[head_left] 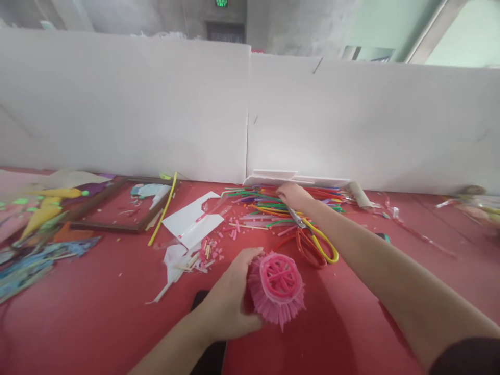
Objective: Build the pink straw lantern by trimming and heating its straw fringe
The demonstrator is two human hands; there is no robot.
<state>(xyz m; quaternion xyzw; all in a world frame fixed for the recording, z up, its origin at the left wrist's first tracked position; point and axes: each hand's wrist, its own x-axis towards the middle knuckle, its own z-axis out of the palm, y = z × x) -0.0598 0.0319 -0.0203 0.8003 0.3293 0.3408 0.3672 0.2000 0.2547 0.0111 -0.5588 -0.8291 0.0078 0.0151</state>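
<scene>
My left hand [236,299] is closed around the side of a pink craft piece [279,286]. Its round top has a bright pink ring with crossing spokes, and a pleated paler pink frill surrounds it. Farther away, my right hand [296,196] reaches into a pile of thin coloured sticks [260,208] at the foot of the white partition. The fingers of that hand are curled down; whatever lies between them is too small to make out. Just below the right wrist lie scissors [300,221] with yellow and orange-red handle loops, resting on the red tabletop [332,323].
White partition boards [125,109] wall off the back. Left are a brown frame [109,227], a yellow stick [162,211], white card [183,216] and pink and white scraps [207,250]. A cardboard tube [360,196] lies right; a dark flat object [213,357] sits under my left wrist.
</scene>
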